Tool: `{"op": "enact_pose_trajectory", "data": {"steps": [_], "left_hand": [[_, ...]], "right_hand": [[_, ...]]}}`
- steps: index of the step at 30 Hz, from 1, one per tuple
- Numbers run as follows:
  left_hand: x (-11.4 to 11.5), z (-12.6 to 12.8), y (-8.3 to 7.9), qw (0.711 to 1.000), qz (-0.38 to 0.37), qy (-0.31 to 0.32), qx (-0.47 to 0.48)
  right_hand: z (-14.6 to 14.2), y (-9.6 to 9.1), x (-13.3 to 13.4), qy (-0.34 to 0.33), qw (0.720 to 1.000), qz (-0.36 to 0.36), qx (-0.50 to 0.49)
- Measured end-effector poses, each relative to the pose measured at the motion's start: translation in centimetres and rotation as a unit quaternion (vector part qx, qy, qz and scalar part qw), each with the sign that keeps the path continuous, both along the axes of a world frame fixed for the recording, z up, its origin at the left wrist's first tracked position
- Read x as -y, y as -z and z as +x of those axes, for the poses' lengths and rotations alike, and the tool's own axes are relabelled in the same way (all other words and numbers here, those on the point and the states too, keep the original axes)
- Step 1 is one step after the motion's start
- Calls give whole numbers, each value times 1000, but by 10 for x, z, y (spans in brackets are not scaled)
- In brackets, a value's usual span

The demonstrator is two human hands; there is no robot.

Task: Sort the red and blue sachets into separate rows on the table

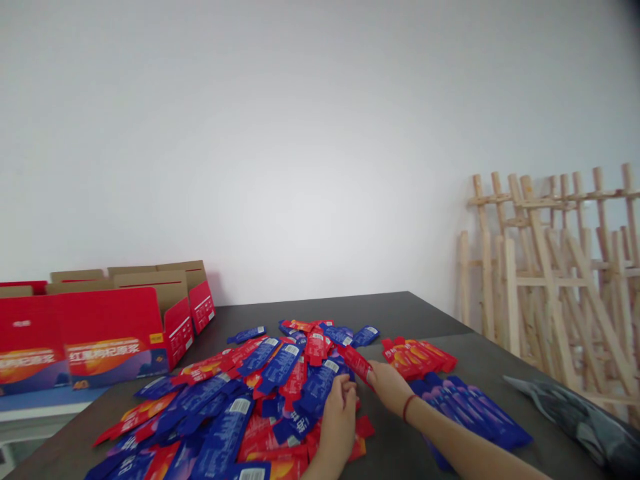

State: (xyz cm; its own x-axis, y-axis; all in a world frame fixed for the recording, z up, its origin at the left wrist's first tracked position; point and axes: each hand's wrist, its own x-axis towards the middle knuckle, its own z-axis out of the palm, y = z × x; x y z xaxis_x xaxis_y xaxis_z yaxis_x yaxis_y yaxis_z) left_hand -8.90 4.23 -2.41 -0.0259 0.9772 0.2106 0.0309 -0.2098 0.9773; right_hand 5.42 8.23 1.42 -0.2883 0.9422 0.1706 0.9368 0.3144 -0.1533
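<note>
My right hand (pixel 390 387), with a red band at the wrist, is closed around one end of a red sachet (pixel 356 363). The sachet points left over the edge of a heap of flat red and blue sachets. My left hand (pixel 339 417) is at the right side of that heap, beside a blue sachet (pixel 320 382). Its fingers are curled in, and whatever they may hold is hidden. Right of my right hand lies a row of blue sachets (pixel 480 413), partly covered by my forearm. Behind it, a group of red sachets (pixel 420 357) lies overlapped.
Open red cardboard boxes (pixel 115 333) stand at the left on a lower surface. The dark table (pixel 380 310) reaches back toward the white wall. A clear plastic bag with something dark (pixel 580 417) lies at its right edge. Wooden easels (pixel 545 280) lean at the right.
</note>
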Motion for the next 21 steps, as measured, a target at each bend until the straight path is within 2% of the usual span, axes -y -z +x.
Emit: {"op": "enact_pose_trajectory", "data": {"steps": [2, 5, 7, 10, 13, 16, 18, 19, 21], "left_hand": [[-4, 1, -1, 996, -66, 13, 66], [-6, 1, -4, 973, -136, 47, 180], [-6, -1, -6, 956, -153, 65, 242], [-3, -3, -6, 941, -150, 73, 295], [1, -3, -6, 933, -143, 98, 316], [3, -2, -8, 931, -147, 120, 312], [3, -2, -10, 938, -140, 115, 297], [3, -2, -11, 943, -134, 107, 286], [3, -4, -13, 953, -119, 86, 265]], "right_hand": [[1, 5, 18, -2, 1000, 13, -10], [-4, 21, 50, -31, 998, 61, -11], [-6, 31, 69, -70, 994, 78, -5], [-3, 38, 89, -118, 990, 45, -63], [0, 40, 91, -77, 970, 3, -229], [-1, 43, 79, -14, 925, -110, -364], [-1, 45, 70, -13, 905, -193, -378], [0, 45, 68, -17, 903, -213, -373], [2, 43, 65, -27, 907, -208, -364]]}}
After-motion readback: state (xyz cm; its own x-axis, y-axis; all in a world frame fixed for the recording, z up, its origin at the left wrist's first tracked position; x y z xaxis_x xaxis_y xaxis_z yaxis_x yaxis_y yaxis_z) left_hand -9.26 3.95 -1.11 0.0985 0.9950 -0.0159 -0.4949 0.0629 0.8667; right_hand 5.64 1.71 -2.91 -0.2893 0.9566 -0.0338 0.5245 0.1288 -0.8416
